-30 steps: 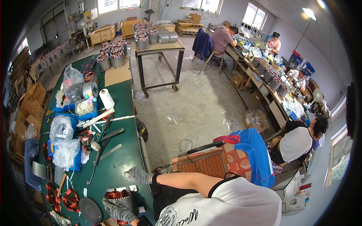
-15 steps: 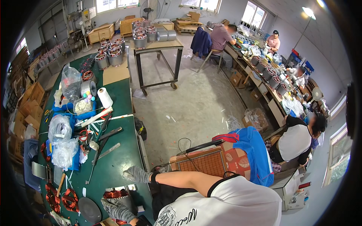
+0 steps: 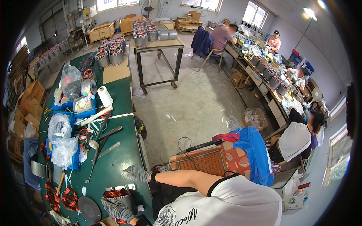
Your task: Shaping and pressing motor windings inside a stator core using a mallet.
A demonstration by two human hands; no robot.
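Observation:
On the near end of the green-topped bench (image 3: 113, 160) stands a grey metal motor stator (image 3: 129, 203) with red-brown copper windings (image 3: 116, 193). My left hand (image 3: 117, 209), in a grey striped glove, lies against its near side with the fingers along it; I take it as gripping the stator. My right hand (image 3: 137, 174), gloved alike, hovers by the bench edge just beyond the stator. Its fingers point left, loosely extended, and I see nothing held in them. A dark round disc (image 3: 89, 209) and loose copper coils (image 3: 70, 199) lie left of the stator.
Along the bench are plastic bags (image 3: 63, 152), a mallet (image 3: 94, 144), metal bars (image 3: 110, 150), a white thread cone (image 3: 105, 96) and finished stators (image 3: 115, 56). A wheeled table (image 3: 158, 49) stands beyond. At right are a blue jacket (image 3: 250, 152) and co-workers at a long bench (image 3: 277, 107).
My hands and the stator stay nearly in place. At the right, the nearest co-worker's arms and head have shifted slightly.

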